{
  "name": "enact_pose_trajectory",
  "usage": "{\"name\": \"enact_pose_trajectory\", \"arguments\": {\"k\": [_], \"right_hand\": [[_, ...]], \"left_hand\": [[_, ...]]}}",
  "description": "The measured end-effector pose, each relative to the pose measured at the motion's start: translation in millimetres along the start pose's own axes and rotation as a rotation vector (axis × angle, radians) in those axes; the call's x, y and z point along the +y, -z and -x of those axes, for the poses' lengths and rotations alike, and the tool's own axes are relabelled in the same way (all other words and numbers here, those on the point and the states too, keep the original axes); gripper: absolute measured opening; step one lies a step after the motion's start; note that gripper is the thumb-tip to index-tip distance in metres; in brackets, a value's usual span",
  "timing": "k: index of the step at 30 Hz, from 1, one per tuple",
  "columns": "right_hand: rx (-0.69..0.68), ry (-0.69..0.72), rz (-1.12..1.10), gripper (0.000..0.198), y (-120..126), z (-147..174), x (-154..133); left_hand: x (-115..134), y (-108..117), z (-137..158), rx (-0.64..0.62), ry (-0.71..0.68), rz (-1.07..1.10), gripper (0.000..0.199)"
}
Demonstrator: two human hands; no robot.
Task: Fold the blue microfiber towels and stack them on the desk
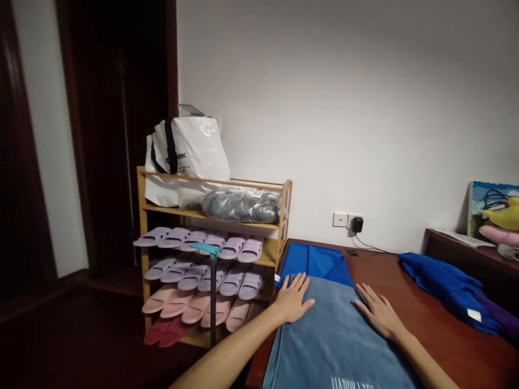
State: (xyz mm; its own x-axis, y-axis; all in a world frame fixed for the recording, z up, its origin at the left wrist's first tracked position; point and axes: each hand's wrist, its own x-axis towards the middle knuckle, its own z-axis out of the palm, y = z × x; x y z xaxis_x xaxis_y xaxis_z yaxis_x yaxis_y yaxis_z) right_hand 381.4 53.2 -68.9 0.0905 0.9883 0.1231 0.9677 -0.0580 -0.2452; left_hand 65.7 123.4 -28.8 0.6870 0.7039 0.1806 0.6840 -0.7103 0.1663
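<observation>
A grey-blue towel (pixel 332 329) with white lettering near its lower edge lies flat on the reddish-brown wooden table (pixel 438 346). My left hand (pixel 292 300) rests palm down on the towel's upper left corner, fingers stretched out. On the opposite side, my right hand (pixel 379 310) lies flat with spread fingers along the towel's right edge. Bright blue folded cloth (pixel 318 259) shows beyond the towel's far edge, partly covered by it. Neither hand grips anything.
Left of the table stands a wooden shoe rack (pixel 284 216) with rows of slippers (pixel 233 247) and a white bag (pixel 198 146) on top. A blue-handled pole (pixel 213 292) stands before it. Another blue cloth (pixel 446 286) lies at the right. A black charger (pixel 357 224) is plugged into the wall.
</observation>
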Motion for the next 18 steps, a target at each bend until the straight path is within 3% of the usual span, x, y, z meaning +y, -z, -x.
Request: {"name": "enact_pose_trajectory", "arguments": {"k": [2,10,15,18], "right_hand": [[0.002,-0.008,-0.008,0.073,-2,3,3],[0.011,-0.013,-0.043,0.072,-16,7,13],[-0.011,-0.054,-0.056,0.071,-9,2,13],[-0.01,-0.096,-0.07,0.069,-7,-3,16]], "left_hand": [[-4,-1,2,0.04,0.033,-0.001,0.067],[-18,-14,9,-0.013,0.102,0.043,0.068],[-18,-6,1,-0.02,0.08,0.045,0.069],[-23,-1,-13,0.05,0.103,0.034,0.062]]}}
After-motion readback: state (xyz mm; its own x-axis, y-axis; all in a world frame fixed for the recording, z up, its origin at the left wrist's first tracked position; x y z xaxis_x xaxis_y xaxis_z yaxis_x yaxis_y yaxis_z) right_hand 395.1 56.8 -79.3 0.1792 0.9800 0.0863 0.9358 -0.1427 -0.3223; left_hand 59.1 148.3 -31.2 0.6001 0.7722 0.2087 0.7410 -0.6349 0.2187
